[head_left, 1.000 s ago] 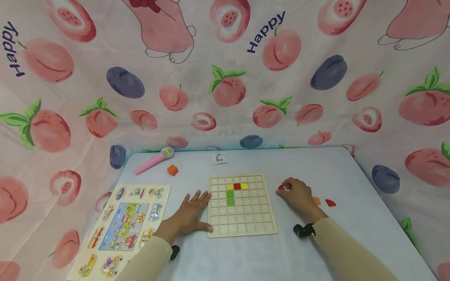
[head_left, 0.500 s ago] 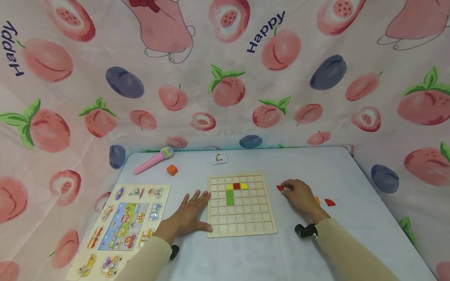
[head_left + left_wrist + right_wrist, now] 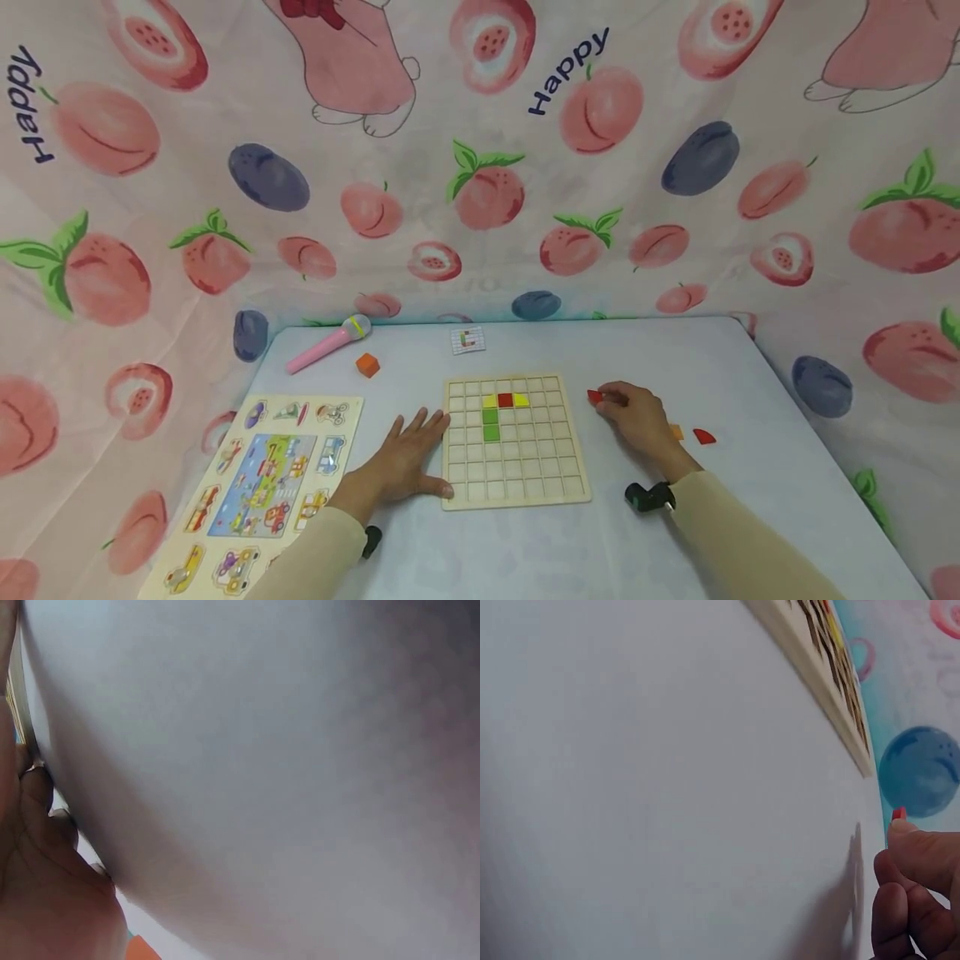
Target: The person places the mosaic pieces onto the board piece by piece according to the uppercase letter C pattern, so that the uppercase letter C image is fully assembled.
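A square wooden grid board (image 3: 517, 467) lies in the middle of the table. In its upper cells are a red square tile (image 3: 506, 400) between two yellow tiles, with two green tiles (image 3: 491, 424) running down from the left yellow one. My left hand (image 3: 401, 458) rests flat with fingers spread, fingertips and thumb at the board's left edge. To the right of the board, my right hand (image 3: 637, 417) pinches a small red tile (image 3: 595, 396) between thumb and fingers; only a red tip (image 3: 898, 814) shows in the right wrist view.
Beside the right wrist lie an orange tile (image 3: 677, 432), partly hidden, and a red quarter-round tile (image 3: 703, 436). A small pattern card (image 3: 468, 339) sits behind the board. Leftward are an orange block (image 3: 367, 365), a pink toy microphone (image 3: 326, 346) and a picture puzzle board (image 3: 258, 483).
The red tile has turned in my right fingers and shifted slightly left, so more of it shows. My left hand stays in place at the board's edge.
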`<act>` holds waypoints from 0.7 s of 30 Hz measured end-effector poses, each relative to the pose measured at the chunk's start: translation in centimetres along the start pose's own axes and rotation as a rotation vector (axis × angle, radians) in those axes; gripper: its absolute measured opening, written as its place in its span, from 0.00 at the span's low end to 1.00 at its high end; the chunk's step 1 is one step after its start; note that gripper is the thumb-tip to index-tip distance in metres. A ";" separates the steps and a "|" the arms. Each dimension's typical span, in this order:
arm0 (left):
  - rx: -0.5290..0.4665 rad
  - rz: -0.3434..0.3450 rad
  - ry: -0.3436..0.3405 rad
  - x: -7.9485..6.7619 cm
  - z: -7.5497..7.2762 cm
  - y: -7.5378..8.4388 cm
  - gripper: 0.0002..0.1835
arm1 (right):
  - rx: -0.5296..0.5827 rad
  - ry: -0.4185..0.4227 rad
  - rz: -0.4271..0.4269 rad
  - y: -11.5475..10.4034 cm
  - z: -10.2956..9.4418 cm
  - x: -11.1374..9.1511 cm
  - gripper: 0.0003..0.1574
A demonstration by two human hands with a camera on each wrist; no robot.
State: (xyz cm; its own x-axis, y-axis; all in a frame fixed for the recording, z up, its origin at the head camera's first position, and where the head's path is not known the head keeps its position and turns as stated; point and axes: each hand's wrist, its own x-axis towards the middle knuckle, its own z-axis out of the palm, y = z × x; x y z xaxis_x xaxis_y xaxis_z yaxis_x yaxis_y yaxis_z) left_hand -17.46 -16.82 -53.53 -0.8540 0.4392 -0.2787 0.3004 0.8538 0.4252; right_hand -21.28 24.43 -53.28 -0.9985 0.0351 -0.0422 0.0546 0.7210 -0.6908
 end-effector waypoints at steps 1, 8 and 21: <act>0.002 -0.001 0.003 0.0 0.0 0.0 0.67 | 0.014 0.009 0.001 -0.2 0.2 0.0 0.20; 0.019 -0.005 0.010 -0.1 0.1 0.3 0.68 | 0.101 0.023 -0.019 -2.8 1.8 -0.6 0.19; 0.023 -0.014 0.015 0.0 0.2 0.2 0.68 | 0.220 -0.082 -0.057 -8.2 6.9 -3.7 0.15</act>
State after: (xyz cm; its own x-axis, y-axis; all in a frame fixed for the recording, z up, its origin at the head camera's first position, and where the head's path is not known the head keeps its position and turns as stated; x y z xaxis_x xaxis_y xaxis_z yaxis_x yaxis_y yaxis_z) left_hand -17.35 -16.62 -53.62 -0.8644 0.4232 -0.2714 0.2980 0.8660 0.4015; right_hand -17.96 13.58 -52.42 -0.9967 -0.0637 -0.0511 0.0075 0.5520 -0.8338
